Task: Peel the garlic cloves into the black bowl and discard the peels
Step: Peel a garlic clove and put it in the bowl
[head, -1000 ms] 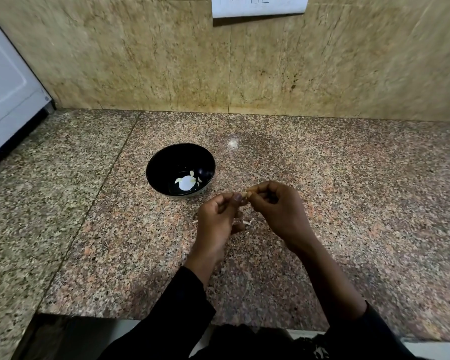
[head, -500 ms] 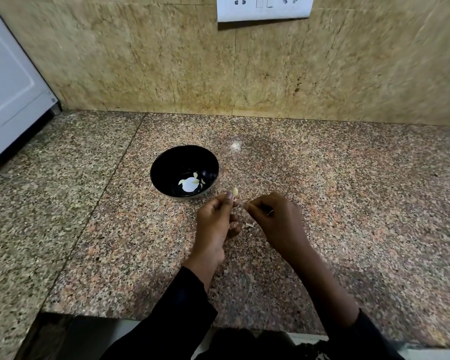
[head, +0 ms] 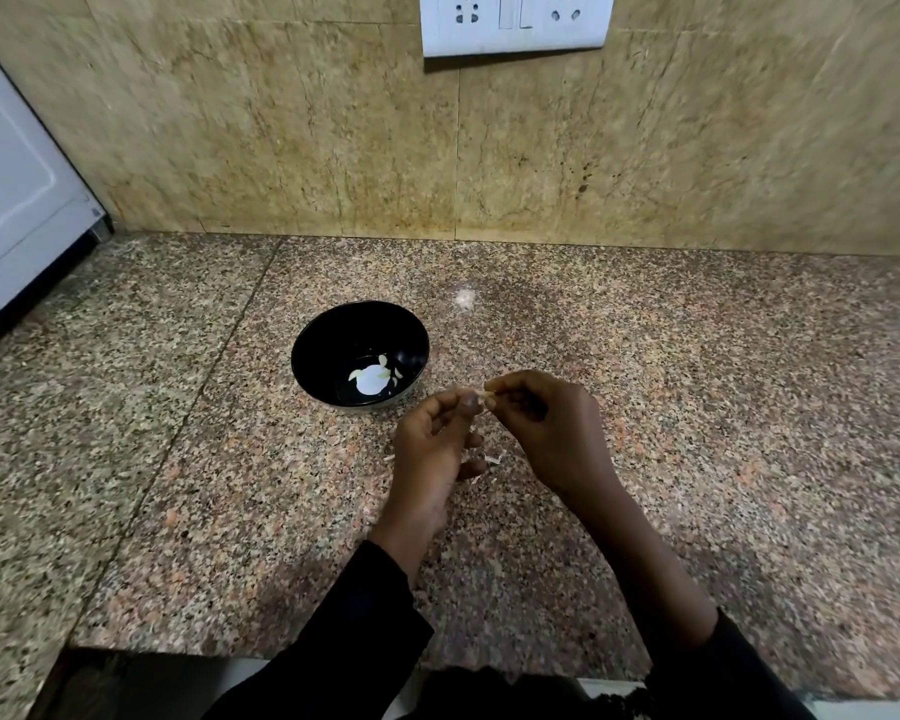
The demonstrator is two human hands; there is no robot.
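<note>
On a speckled granite tabletop [head: 697, 407] below a tiled wall [head: 281, 148], the left hand [head: 432, 439] and right hand [head: 552, 428] together pinched a garlic clove [head: 488, 396] just right of the black bowl [head: 359, 324].

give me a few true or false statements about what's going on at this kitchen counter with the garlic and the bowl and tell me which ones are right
1. The black bowl holds a few pale garlic pieces. True.
2. Both hands are inside the bowl. False: the left hand and right hand meet above the counter, beside the bowl.
3. The hands pinch a small garlic clove between them. True.
4. The bowl lies tipped on its side. False: it sits upright.
5. Bits of peel lie on the counter under the hands. True.
</note>
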